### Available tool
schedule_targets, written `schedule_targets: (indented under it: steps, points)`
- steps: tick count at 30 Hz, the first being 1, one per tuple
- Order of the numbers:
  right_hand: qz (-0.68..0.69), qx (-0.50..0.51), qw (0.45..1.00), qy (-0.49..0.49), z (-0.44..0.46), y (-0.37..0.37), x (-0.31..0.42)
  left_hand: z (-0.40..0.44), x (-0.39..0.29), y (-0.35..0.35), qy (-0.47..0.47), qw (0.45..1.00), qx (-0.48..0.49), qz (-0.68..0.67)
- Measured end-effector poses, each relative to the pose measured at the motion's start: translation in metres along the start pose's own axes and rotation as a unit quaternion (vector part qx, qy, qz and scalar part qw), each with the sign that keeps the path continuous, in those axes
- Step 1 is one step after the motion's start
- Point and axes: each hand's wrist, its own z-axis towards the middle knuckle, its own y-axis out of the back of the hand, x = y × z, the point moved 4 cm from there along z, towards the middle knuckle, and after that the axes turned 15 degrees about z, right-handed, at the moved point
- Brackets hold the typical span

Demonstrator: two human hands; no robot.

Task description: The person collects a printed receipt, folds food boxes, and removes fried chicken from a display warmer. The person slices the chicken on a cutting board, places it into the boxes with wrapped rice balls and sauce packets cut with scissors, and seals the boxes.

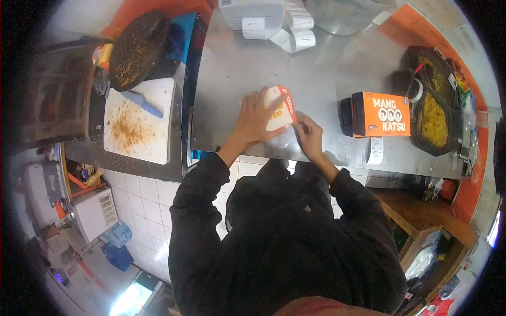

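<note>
Near the front of the steel table, a small white and orange food carton with yellow lettering is tilted between my hands. My left hand wraps around its left side, fingers along the top and thumb near the lower edge. The fingers of my right hand are closed in a pinch at the carton's lower right corner. What lies under my left palm is hidden. To the right stands an orange box printed "MANG KATSU", apart from both hands, with a white paper slip below it.
On the left, a white cutting board with brown crumbs carries a blue-handled knife. A dark crumb-covered pan sits behind it. A label printer with a curled paper strip is at the back. Black trays of yellow food stand right.
</note>
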Motion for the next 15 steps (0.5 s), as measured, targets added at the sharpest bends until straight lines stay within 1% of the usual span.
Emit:
schedule_targets:
  steps: [2,3,4,5,6,7,8,10,11,13,14,15]
  points:
    - [-0.098,-0.068,0.987,0.105,-0.004,0.003,0.001,0.004,-0.010,0.001,0.040,0.998,0.046,0.016]
    - [-0.116,-0.108,0.979,0.132,-0.006,0.005,0.005,0.005,-0.015,0.002,0.033,0.998,0.046,0.019]
    - [-0.114,-0.114,0.978,0.134,-0.008,0.006,0.007,0.004,-0.019,0.002,0.049,0.998,0.041,0.014]
    - [-0.037,-0.104,0.991,0.080,-0.010,0.006,0.007,0.002,-0.023,0.001,0.065,0.997,0.038,0.009]
    - [0.042,-0.093,0.995,0.024,-0.013,0.007,0.008,0.001,-0.029,0.000,0.058,0.997,0.042,0.008]
    - [0.072,-0.075,0.994,0.027,-0.016,0.009,0.015,0.000,-0.034,-0.001,0.066,0.997,0.045,0.006]
    - [0.074,-0.080,0.994,0.028,-0.015,0.012,0.016,0.001,-0.038,-0.002,0.075,0.996,0.044,0.005]
    - [0.078,-0.048,0.987,0.136,-0.015,0.017,0.026,0.002,-0.042,-0.003,0.079,0.996,0.052,-0.001]
    - [0.080,-0.049,0.986,0.136,-0.017,0.023,0.030,0.003,-0.044,-0.004,0.087,0.994,0.058,-0.005]
    - [-0.038,-0.029,0.999,0.008,-0.021,0.032,0.028,0.004,-0.051,-0.005,0.087,0.994,0.067,-0.007]
    - [-0.034,-0.029,0.999,0.007,-0.019,0.035,0.022,0.004,-0.054,-0.007,0.090,0.993,0.075,-0.011]
    - [-0.077,-0.036,0.992,0.096,-0.017,0.035,0.019,0.003,-0.058,-0.007,0.091,0.993,0.080,-0.010]
